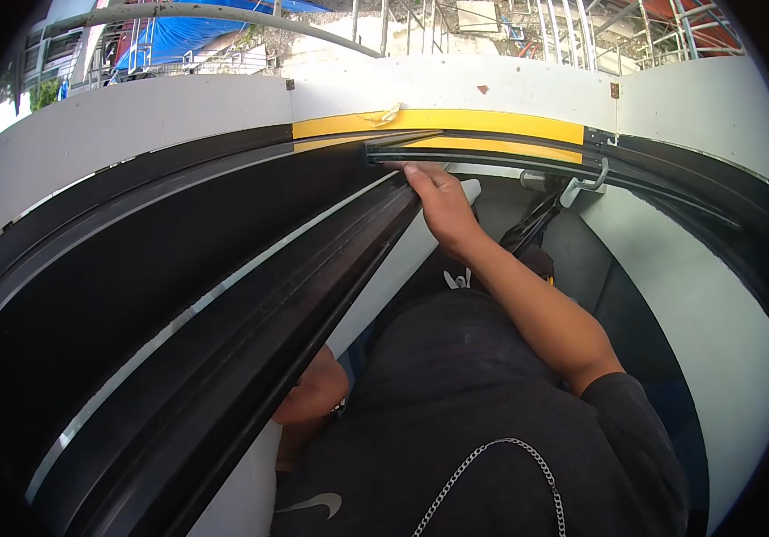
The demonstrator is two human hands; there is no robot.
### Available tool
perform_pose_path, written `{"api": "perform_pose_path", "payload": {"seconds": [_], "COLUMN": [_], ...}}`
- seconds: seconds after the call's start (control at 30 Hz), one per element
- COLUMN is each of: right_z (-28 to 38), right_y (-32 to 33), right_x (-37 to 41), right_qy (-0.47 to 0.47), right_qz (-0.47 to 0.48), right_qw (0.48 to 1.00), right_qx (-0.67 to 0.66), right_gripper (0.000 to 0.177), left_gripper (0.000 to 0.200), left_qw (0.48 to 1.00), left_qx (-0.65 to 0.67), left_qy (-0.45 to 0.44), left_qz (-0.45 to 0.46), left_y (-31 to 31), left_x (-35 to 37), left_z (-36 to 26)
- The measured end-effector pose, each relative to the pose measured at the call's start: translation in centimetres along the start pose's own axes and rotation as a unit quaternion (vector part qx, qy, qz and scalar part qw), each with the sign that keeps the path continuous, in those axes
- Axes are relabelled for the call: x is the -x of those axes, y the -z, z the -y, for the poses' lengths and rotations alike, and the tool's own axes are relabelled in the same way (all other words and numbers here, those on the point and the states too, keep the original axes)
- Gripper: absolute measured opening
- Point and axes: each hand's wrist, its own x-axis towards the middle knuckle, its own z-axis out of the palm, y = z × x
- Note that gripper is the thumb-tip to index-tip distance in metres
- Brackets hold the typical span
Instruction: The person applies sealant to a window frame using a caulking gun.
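Note:
A long black channelled profile (250,309) runs slantwise from the lower left up to the middle of the head view. My right hand (443,208) is closed around its upper end, with the thumb at the top edge. Just beyond that hand lies a black rail (483,155) in front of a yellow strip (492,121). My left hand (316,389) is at the profile's lower right edge, mostly behind it. The left fingers are hidden, so I cannot see how they hold it.
A curved white panel (456,85) borders the far side. Left of the profile stands a broad black panel (134,268). A grey metal hook (592,179) sits right of my right hand. Scaffold poles (384,27) and a blue tarp (183,36) show outside, beyond the panel.

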Motion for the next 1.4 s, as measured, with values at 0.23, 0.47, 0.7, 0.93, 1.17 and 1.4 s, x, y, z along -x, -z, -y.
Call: {"api": "perform_pose_path", "payload": {"seconds": [0.23,0.47,0.7,0.93,1.17,1.4], "right_z": [-0.5,2.1,0.6,1.8,1.9,2.8], "right_y": [2.1,1.9,1.9,2.5,2.5,2.3], "right_x": [-0.7,0.2,0.7,0.7,0.6,0.3], "right_qy": [0.218,0.111,0.217,0.251,0.224,0.181], "right_qz": [0.082,0.134,0.085,0.117,0.129,0.144], "right_qw": [0.949,0.948,0.944,0.911,0.919,0.919], "right_qx": [0.213,0.268,0.232,0.305,0.298,0.318], "right_gripper": [0.053,0.056,0.054,0.069,0.071,0.067], "left_gripper": [0.057,0.059,0.061,0.066,0.063,0.059], "left_qw": [1.0,1.0,0.999,0.998,0.996,0.998], "left_qx": [-0.008,-0.02,-0.034,-0.05,-0.014,0.0], "left_qy": [-0.011,-0.021,-0.037,-0.044,-0.093,-0.067], "left_qz": [0.002,-0.001,-0.002,0.001,-0.006,0.003], "left_y": [-0.1,-0.2,-0.1,-0.2,-0.3,-0.4], "left_x": [0.0,0.1,0.1,-0.9,0.7,0.0], "left_z": [0.2,0.3,1.0,-0.4,1.9,1.1]}}
